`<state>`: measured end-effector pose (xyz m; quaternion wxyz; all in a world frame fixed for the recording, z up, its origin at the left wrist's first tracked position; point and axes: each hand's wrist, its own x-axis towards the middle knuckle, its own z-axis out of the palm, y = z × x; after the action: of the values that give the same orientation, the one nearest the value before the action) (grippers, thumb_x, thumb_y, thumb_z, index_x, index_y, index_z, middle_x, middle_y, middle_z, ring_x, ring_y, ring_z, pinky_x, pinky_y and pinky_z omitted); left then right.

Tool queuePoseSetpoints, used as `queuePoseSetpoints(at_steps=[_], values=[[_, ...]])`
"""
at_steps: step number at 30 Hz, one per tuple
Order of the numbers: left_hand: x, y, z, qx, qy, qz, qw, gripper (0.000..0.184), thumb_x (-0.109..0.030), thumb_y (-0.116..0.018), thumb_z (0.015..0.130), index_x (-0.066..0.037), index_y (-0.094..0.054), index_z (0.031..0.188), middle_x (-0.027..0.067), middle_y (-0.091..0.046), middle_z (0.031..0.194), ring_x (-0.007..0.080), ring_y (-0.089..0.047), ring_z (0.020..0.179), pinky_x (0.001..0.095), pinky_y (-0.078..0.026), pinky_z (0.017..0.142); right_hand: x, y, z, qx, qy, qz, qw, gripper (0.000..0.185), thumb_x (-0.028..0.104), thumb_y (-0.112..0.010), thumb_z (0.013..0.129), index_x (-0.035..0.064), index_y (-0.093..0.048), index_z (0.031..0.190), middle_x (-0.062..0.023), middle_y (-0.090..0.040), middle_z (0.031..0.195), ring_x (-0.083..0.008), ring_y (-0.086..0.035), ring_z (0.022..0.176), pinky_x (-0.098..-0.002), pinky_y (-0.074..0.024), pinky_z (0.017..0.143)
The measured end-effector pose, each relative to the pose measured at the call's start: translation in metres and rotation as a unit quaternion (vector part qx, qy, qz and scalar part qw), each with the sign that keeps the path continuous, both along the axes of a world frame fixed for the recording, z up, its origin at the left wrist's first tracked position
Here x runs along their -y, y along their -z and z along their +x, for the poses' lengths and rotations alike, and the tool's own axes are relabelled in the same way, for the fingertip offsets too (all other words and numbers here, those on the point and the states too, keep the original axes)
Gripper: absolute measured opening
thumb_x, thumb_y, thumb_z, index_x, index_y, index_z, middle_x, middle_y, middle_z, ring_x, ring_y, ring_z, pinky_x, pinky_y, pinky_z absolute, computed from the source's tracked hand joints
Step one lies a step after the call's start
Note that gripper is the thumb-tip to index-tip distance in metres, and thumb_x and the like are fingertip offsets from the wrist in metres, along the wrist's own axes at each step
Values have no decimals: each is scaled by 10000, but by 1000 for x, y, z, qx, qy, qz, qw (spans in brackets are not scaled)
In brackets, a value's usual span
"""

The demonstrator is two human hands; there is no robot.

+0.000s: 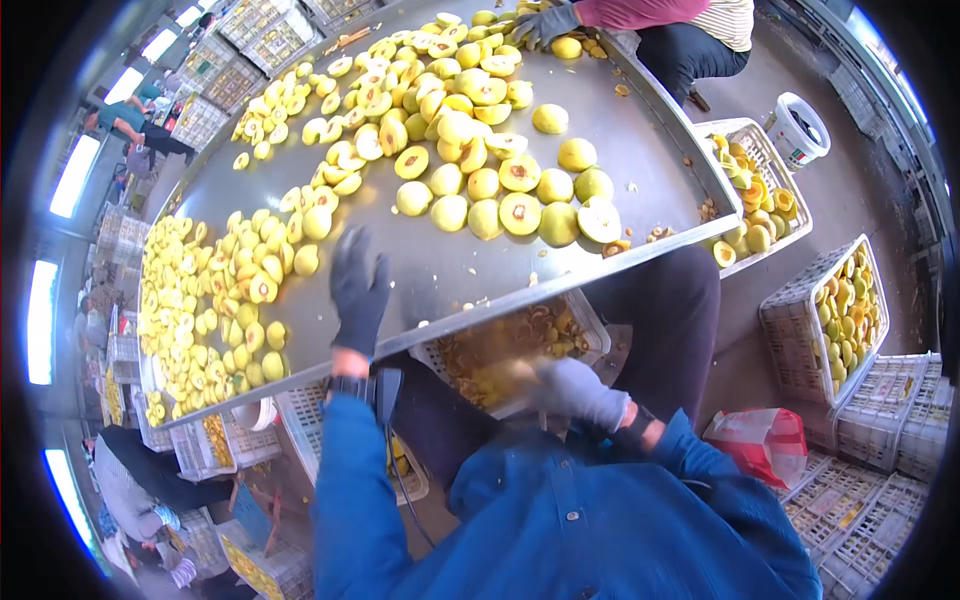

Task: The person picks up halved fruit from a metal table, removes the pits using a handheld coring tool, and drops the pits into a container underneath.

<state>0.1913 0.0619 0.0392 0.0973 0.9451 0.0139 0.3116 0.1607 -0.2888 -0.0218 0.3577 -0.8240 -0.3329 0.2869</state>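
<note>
My left hand [358, 290], in a dark glove, lies over the metal table near its front edge, fingers stretched and apart, with nothing in them. To its left spreads a heap of small cut yellow peach pieces [240, 260]. Ahead and to the right are larger yellow peaches [520, 213], several halved with reddish pit hollows showing. My right hand [585, 395], in a grey glove, is below the table edge over a crate of brown and yellow scraps [490, 360]. Motion smears its fingers, and I cannot make out whether it holds anything.
The metal table [640, 130] has a raised rim. A co-worker's gloved hand [545, 25] rests among fruit at the far side. Crates of peaches [850, 315] and a white bucket [797, 130] stand at right, near a red-and-white bag [760, 445]. Other people work at left.
</note>
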Motion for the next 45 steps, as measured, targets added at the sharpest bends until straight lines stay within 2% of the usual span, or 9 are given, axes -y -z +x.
queuePoseSetpoints(at_steps=[7,15,19,22,28,33,37,41,45], values=[[-21,62,127,-154,50,76,984,565,-264,-666,855,-159,-508,1387,153,-489,1360,380,-429,1283,484,-388,1061,15,-21,13,-25,95,-2,995,312,371,-552,962,62,-594,944,-235,-646,775,-431,-642,765,-510,-496,671],[-17,56,32,-154,4,-44,987,501,-278,-712,841,-116,-574,1295,150,-624,1201,334,-577,1132,445,-442,995,14,-5,7,36,76,51,995,276,360,-564,959,85,-592,947,-221,-630,733,-428,-632,686,-510,-486,606],[21,22,-35,-46,21,-670,740,449,-185,-667,894,0,-563,1289,184,-655,1156,326,-614,1100,410,-461,995,2,-30,8,84,36,109,990,244,339,-569,958,95,-570,970,-214,-609,685,-426,-629,668,-510,-480,570],[55,30,-84,35,-26,-168,985,345,-167,-575,961,28,-591,1247,176,-667,1142,283,-654,1028,374,-494,939,-23,-77,6,140,55,139,979,219,300,-593,946,89,-533,940,-198,-584,615,-413,-623,607,-499,-478,527],[140,-23,-116,36,-79,-468,879,540,-160,-572,946,56,-407,1412,252,-602,1230,394,-610,1076,433,-490,924,-40,-102,-3,190,-19,89,978,694,237,-815,652,142,-470,1246,-91,-519,884,-288,-611,584,-404,-505,507],[150,-20,-122,-101,-180,-165,964,477,-237,-503,985,35,-457,1374,197,-621,1207,319,-617,1067,402,-484,936,-39,-101,-8,228,-16,81,970,831,220,-862,579,121,-443,1290,-124,-515,966,-316,-635,665,-419,-510,529],[185,-76,-104,2,-69,-479,875,526,-381,-275,1079,21,-525,1309,116,-584,1258,213,-560,1143,356,-417,1029,-37,-105,-12,207,-11,102,973,732,198,-814,652,93,-450,1278,-135,-509,959,-338,-622,658,-423,-509,539],[195,-83,-101,41,-72,-458,885,530,-386,-268,1076,16,-537,1292,113,-586,1239,209,-560,1115,357,-422,1016,-40,-114,-17,143,33,204,968,217,166,-656,862,40,-497,941,-217,-623,690,-415,-637,634,-494,-497,554],[190,-74,-99,60,-87,-455,884,518,-397,-287,1061,-11,-585,1235,121,-628,1167,242,-603,1070,376,-460,964,-37,-124,-18,135,23,143,980,241,142,-649,841,19,-515,1000,-222,-604,758,-410,-633,665,-483,-497,575]])
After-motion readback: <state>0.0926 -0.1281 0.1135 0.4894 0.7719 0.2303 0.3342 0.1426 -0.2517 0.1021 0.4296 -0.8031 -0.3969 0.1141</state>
